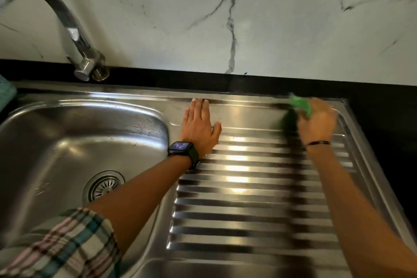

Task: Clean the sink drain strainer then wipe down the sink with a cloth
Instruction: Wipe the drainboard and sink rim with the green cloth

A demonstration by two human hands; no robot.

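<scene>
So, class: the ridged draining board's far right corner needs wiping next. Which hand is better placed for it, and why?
The right hand. It already grips the green cloth at that corner of the draining board. The left hand lies flat near the basin, holding nothing.

Single head-worn wide-angle view, looking steeply down and forward from close above the ribbed stainless-steel sink drainboard (248, 187); white marble-veined wall (225, 18) at 12 o'clock.
</scene>
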